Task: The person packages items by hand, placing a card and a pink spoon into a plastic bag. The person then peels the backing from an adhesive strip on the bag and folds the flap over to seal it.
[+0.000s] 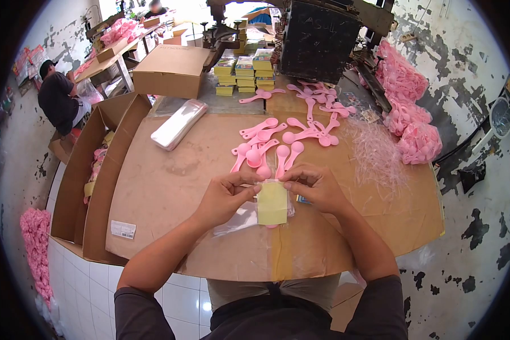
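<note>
Two hands pinch a small clear packet with a yellow card over a cardboard-covered table.

The cardboard sheet (170, 187) spans the table; an open cardboard box (82, 175) stands at its left edge and a closed box (170, 71) sits far left. Bagged pink pieces (408, 107) pile up at the far right, with stacked yellow packs (245, 73) at the far middle. Loose pink spoons (277, 141) lie scattered just beyond the hands, a stack of clear bags (178, 124) to their left. At near centre, the left hand (224, 198) and right hand (317, 187) hold the packet (272, 203) by its top edge, fingers and thumbs clamped together on it.
</note>
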{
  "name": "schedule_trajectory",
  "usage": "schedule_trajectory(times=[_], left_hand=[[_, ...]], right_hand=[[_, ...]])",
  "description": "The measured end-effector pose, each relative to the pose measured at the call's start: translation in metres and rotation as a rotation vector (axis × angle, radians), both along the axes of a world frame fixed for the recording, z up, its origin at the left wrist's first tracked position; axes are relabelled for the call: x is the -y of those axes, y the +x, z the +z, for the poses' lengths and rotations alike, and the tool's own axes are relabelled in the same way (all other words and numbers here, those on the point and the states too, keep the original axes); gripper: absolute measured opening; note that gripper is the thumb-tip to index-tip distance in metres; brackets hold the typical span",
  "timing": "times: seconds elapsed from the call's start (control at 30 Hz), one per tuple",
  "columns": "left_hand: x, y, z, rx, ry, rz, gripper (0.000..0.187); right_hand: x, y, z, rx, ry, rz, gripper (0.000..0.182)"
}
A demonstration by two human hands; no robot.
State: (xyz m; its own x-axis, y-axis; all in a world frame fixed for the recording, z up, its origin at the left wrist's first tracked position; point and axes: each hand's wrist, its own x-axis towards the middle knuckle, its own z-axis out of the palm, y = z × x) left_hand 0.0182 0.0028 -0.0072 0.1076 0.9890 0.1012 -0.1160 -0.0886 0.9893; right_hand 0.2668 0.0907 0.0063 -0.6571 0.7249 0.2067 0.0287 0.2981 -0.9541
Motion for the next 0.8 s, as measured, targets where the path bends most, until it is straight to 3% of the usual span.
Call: schedule_trajectory(times=[0.2,0.3,0.5,0.6,0.67,0.7,0.8], left_hand=[[0.002,0.001,0.007,-0.041,-0.005,0.017,0.027],[0.0,-0.003,0.003,-0.038,0.043,0.05,0.029],[0.005,0.013,0.021,0.129,0.129,0.146,0.029],[-0.002,-0.011,0.004,-0.2,-0.001,-0.068,0.027],[-0.006,-0.022,0.008,-0.135,-0.039,-0.038,0.027],[-0.009,-0.027,0.013,-0.104,-0.056,-0.019,0.027],[-0.016,-0.06,0.029,0.154,0.2,0.441,0.026]], right_hand=[[0.001,-0.004,-0.006,-0.071,-0.106,-0.003,0.038],[0.013,-0.007,0.007,-0.032,-0.03,0.112,0.043],[0.007,-0.002,0.005,0.075,-0.043,0.126,0.044],[0.01,-0.005,0.017,-0.052,-0.096,0.117,0.041],[-0.002,0.0,0.011,-0.041,0.018,0.035,0.04],[-0.009,0.005,0.01,-0.037,0.076,-0.002,0.039],[-0.019,0.025,0.034,0.249,0.247,-0.079,0.038]])
